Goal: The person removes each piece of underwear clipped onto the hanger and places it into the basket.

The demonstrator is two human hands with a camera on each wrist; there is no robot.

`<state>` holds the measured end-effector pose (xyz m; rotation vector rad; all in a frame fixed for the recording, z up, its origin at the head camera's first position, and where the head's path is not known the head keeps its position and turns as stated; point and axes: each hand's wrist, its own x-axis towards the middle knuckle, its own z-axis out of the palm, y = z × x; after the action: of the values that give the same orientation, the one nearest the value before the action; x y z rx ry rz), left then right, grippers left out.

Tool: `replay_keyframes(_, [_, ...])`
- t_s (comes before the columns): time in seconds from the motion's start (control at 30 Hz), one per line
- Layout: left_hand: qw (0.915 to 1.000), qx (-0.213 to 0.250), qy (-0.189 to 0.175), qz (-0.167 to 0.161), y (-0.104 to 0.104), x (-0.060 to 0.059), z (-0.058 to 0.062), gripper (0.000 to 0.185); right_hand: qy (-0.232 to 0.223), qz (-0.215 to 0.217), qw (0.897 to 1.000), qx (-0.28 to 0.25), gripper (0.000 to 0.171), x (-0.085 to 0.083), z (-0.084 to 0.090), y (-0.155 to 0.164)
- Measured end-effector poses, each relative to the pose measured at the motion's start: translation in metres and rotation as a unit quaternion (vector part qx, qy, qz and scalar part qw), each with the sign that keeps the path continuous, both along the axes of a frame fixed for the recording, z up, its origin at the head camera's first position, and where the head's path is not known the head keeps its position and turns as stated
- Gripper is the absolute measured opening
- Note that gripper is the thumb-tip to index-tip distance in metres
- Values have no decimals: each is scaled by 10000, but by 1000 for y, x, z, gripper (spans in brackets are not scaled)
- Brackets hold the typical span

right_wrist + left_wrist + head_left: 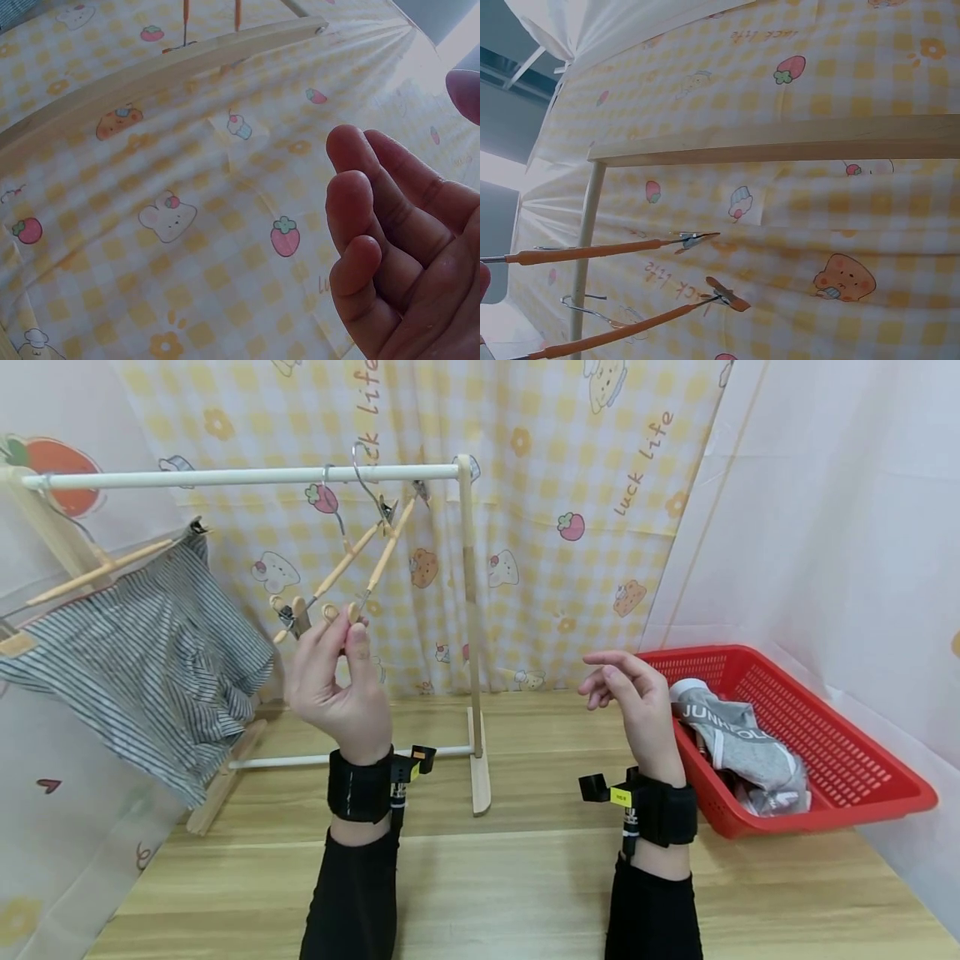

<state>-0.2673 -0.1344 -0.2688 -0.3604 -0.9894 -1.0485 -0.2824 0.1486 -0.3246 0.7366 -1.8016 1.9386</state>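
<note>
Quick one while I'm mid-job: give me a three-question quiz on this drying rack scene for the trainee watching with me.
1. True or false: the right hand holds a garment.
2. Multiple choice: the left hand pinches the lower end of A) a wooden clip hanger, B) the rack's upright post, C) the red basket.
3. Fill in: the striped shorts hang at the ____ end of the rack's white rail.

Key: 1 false, its fingers are relaxed and hold nothing; the grey underwear lies in the basket. 2 A. 3 left.
</note>
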Motion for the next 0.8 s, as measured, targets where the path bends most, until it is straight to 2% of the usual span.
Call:
replay_keyframes(0.17, [9987,-12,-479,-145,-2,-4,-12,13,8,20,10000,-79,30,0,-1,2])
replay_keyframes(0.3, [9953,-136,-891,-349,-5,-1,-21,18,8,48,9999,-93,30,1,0,4])
replay_keyframes(0.37, [9929,-218,-1110,-354,-9,3,-24,27,9,70,9999,-121,29,1,1,2])
replay_keyframes(0.47, [9914,-201,-1248,-326,-15,11,-26,53,-7,119,9998,-149,29,2,2,1])
replay_keyframes(0.57, [9946,29,-1013,-206,-21,21,-21,68,-21,181,9998,-113,28,2,2,1])
replay_keyframes(0.63, [9973,400,-600,-117,-29,30,-13,66,-18,208,9998,-77,27,2,2,1])
replay_keyframes(0.7, [9958,908,-92,-67,-42,40,-6,54,-8,201,9998,-61,26,2,2,0])
replay_keyframes(0.73, [9928,1189,114,-18,-50,46,-3,42,-12,188,9998,-65,26,2,2,0])
replay_keyframes(0.8, [9860,1626,322,189,-71,53,-3,23,5,172,9998,-59,27,1,1,1])
